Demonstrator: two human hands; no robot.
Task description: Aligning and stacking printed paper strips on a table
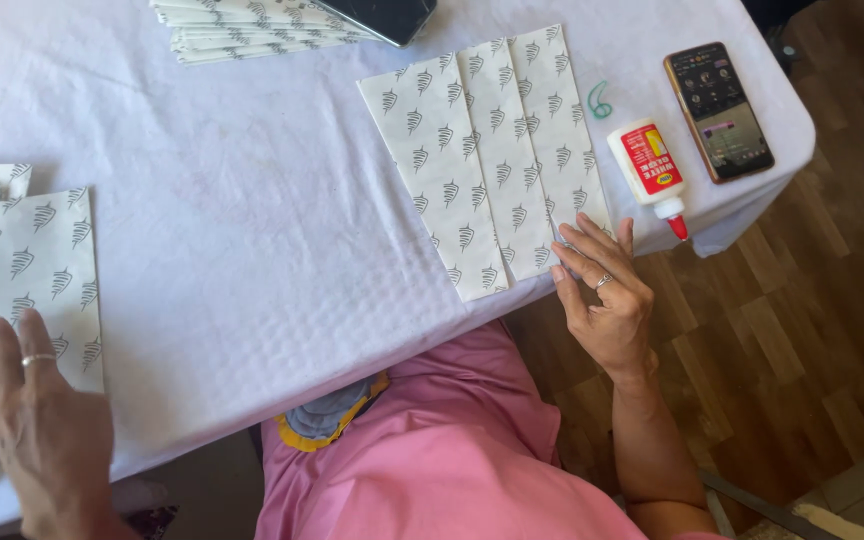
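A folded sheet of white paper with a grey leaf pattern [482, 160] lies on the white tablecloth [232, 230], creased into three long panels. My right hand [607, 295] rests with its fingertips on the sheet's near right corner, fingers spread, a ring on one finger. My left hand [27, 420] lies flat on a pile of similar patterned folded paper [37, 260] at the table's left edge, also wearing a ring. Neither hand grips anything.
A white glue bottle with a red label and red tip [650, 172] lies right of the sheet, beside a smartphone [718, 110] near the table's right edge. A small green loop [600, 100] lies by the bottle. More patterned sheets [242, 30] and a dark device [377, 15] sit at the far edge.
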